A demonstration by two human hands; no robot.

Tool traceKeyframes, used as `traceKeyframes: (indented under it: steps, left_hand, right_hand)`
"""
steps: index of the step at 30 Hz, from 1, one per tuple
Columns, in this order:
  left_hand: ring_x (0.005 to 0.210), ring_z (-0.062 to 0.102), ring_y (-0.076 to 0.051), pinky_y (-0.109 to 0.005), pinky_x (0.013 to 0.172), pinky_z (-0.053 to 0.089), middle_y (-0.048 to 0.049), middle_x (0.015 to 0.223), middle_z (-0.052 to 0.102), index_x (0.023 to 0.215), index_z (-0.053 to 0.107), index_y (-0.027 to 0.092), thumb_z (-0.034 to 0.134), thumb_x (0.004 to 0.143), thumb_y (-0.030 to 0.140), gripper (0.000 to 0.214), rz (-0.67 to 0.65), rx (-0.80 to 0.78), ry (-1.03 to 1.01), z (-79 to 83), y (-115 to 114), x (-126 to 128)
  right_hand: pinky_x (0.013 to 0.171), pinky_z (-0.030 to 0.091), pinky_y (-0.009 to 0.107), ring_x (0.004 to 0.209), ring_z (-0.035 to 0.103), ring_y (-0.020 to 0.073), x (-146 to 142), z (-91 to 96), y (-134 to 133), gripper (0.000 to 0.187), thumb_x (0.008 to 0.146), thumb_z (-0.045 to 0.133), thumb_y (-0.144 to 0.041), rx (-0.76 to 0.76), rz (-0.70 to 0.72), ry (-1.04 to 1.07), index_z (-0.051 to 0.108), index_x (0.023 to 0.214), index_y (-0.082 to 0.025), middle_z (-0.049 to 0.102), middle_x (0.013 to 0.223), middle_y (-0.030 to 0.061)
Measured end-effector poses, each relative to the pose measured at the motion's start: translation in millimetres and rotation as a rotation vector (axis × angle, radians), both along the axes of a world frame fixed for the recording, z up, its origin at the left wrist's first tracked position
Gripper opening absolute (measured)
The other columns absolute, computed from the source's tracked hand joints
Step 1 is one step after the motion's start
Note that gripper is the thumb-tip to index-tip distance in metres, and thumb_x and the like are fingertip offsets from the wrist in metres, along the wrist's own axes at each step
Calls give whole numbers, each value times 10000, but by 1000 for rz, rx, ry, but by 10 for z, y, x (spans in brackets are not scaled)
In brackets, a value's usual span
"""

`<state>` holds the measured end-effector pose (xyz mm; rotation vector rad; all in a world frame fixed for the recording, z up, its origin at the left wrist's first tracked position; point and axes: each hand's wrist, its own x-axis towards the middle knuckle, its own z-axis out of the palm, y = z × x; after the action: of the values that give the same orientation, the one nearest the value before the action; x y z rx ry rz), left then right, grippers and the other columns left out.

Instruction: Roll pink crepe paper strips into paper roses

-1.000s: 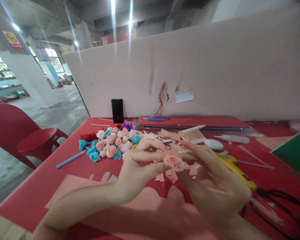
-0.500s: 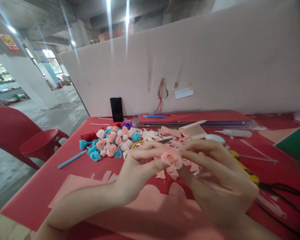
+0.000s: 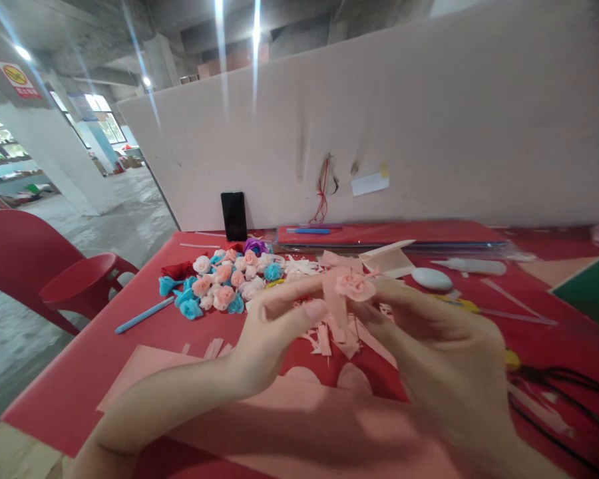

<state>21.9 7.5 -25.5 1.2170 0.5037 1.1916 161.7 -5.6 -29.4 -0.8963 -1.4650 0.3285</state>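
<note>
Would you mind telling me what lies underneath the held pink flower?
Pink paper scraps show on the red table below the flower; the left hand and right hand cover whatever lies behind them.

Hands [image 3: 267, 342] [image 3: 442, 356] raised, close together, fingers [image 3: 292, 291] bent

The pink paper flower [image 3: 354, 286] has moved higher.

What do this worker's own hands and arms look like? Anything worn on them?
They are ordinary human hands: the left hand and right hand wear no gloves, and no ring or watch shows. The left forearm and visible part of the right forearm are bare, without sleeves. No attached cables or clear markings show.
</note>
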Motion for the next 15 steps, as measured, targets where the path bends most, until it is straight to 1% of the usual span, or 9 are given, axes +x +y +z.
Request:
traceKeyframes:
  steps: [2,4,7,9,11,13,15]
  left_hand:
    - [924,592,-216,-349,864,445,-42,877,681,771,724,212,637,747,375,186,44,-23,-39,-19,11,-2]
    - [925,592,-190,-317,849,448,-23,885,686,814,732,237,629,767,292,125,95,-24,-8,-55,20,-7]
    - [841,580,-151,-259,718,466,-13,831,670,803,743,246,633,771,209,120,123,38,71,-95,29,-19]
    - [749,563,-128,-240,629,461,-8,779,647,754,749,244,653,754,202,104,123,69,76,-94,29,-28]
    - [691,547,-113,-238,595,454,0,758,633,725,749,245,676,734,207,82,129,91,76,-80,28,-36]
    - [726,559,-124,-258,660,466,1,758,638,741,743,247,672,746,241,71,161,136,79,-64,32,-45]
    - [816,577,-149,-289,757,464,-9,806,657,812,723,246,638,783,287,99,215,212,103,-54,42,-56]
  right_hand:
    - [500,539,276,551,637,157,18,4,12,37,730,685,-255,-96,95,121,687,702,-279,694,631,-32]
    - [482,535,260,534,627,150,26,-1,14,38,717,704,-302,-152,192,172,694,686,-282,669,591,-38]
    - [468,529,253,491,590,136,16,-10,-2,82,733,693,-331,-197,288,161,695,664,-287,613,540,-43]
    - [472,534,256,499,598,144,4,-10,-11,109,750,677,-332,-197,316,168,691,651,-287,628,547,-32]
    - [469,536,249,512,611,148,-5,-9,-11,85,736,691,-325,-198,343,165,689,657,-291,647,565,-34]
    - [457,531,240,493,603,141,-5,-17,-3,78,735,690,-313,-182,346,165,683,659,-295,640,553,-42]
    - [448,524,235,478,594,133,-1,-37,5,79,745,679,-286,-159,309,178,680,667,-296,637,551,-46]
